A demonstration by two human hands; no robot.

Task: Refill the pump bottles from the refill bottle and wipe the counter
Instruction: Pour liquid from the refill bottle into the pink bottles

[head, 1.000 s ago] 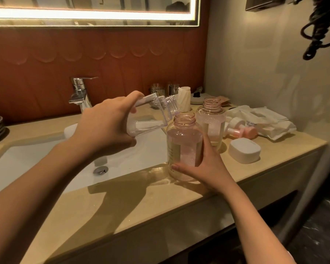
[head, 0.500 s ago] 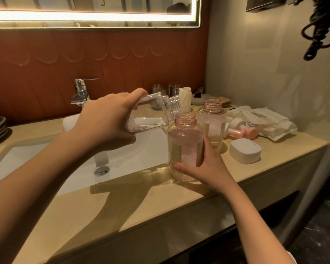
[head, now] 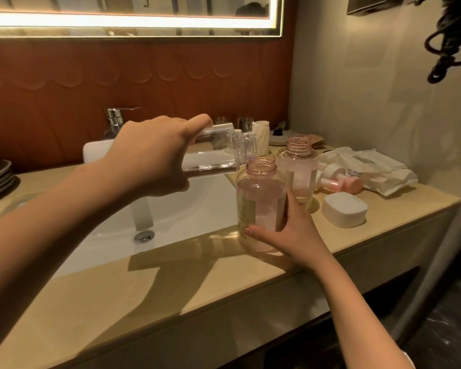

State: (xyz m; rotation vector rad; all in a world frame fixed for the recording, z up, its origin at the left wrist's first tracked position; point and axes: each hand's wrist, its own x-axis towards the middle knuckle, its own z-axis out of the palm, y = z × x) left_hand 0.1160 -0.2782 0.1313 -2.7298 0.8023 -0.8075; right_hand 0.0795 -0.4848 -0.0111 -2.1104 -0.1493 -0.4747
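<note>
The left hand (head: 149,158) grips the refill bottle (head: 218,155) on its side, mouth just above the near pump bottle (head: 260,201). The right hand (head: 296,233) holds that bottle upright on the counter (head: 171,294).

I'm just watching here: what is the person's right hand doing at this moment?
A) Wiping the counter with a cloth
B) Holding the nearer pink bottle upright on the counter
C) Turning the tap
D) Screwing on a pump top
B: the right hand curls round the nearer pink bottle, which stands open-necked on the counter, while the left hand holds the clear refill bottle tilted toward it.
</note>
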